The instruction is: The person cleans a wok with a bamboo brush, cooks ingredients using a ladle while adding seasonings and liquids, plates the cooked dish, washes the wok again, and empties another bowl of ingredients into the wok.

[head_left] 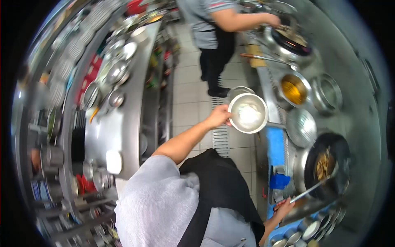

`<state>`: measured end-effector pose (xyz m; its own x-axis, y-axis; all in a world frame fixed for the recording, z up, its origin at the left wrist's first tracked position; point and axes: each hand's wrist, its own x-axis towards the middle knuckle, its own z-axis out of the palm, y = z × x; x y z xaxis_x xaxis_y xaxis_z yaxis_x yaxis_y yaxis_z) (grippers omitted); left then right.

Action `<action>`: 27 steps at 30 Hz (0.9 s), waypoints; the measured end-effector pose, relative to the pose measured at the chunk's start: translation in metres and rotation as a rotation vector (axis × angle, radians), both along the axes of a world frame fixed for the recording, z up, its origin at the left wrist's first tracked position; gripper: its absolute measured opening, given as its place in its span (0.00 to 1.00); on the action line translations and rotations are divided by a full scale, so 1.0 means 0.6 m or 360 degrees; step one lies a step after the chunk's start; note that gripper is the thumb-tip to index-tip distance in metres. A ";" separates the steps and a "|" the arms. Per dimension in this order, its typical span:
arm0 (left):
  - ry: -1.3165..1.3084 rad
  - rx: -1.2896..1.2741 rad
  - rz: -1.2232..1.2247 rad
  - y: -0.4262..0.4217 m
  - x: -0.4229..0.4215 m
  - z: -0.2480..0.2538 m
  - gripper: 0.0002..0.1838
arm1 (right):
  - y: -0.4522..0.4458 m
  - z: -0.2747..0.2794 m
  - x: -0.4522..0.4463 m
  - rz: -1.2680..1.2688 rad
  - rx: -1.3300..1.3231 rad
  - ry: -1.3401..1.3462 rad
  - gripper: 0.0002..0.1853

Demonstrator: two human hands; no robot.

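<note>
My left hand (220, 117) grips the rim of a white bowl (248, 113), held out over the aisle beside the stove counter. Something pale and shiny shows inside the bowl, too blurred to name. At the lower right, my right hand (283, 209) is closed round the handle of a long metal ladle (310, 190). The ladle's far end reaches into a dark wok (343, 177), where brown food pieces (324, 164) lie.
A co-worker (214, 24) stands ahead by another wok (290, 41). A pot of orange liquid (293, 89), a strainer (301, 127) and a metal pot (327, 94) line the right counter. Bowls and pans crowd the steel table (123, 131) at left.
</note>
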<state>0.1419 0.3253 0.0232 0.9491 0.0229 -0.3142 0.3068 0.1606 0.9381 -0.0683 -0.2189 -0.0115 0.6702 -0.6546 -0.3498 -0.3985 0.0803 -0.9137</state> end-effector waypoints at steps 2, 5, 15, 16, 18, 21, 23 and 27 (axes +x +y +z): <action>0.0036 0.0002 0.0478 0.155 -0.095 -0.028 0.14 | -0.003 -0.016 0.017 0.0008 0.0072 0.0198 0.29; 0.0205 0.0269 0.1163 0.345 -0.249 -0.016 0.14 | 0.010 0.006 0.048 -0.0123 0.0002 0.0150 0.26; 0.0170 -0.0037 0.2442 0.579 -0.552 -0.088 0.16 | 0.019 0.107 -0.006 -0.0104 -0.0183 -0.0007 0.15; 0.0208 -0.0089 0.2245 0.547 -0.511 -0.075 0.18 | 0.047 0.157 -0.016 -0.0057 -0.0157 -0.0017 0.24; 0.0301 0.0035 0.1668 0.479 -0.403 -0.076 0.20 | 0.093 0.248 -0.029 0.0121 -0.0348 0.0098 0.35; 0.0314 0.0118 0.0834 0.332 -0.236 -0.107 0.15 | 0.070 0.323 -0.077 0.0230 -0.0420 0.0198 0.36; 0.0273 0.0181 0.0369 0.191 -0.157 -0.104 0.14 | 0.045 0.358 -0.097 0.0284 -0.0496 0.0392 0.35; 0.0060 0.0216 -0.0470 -0.102 -0.061 -0.125 0.17 | -0.020 0.306 -0.080 0.0315 -0.0583 0.0580 0.35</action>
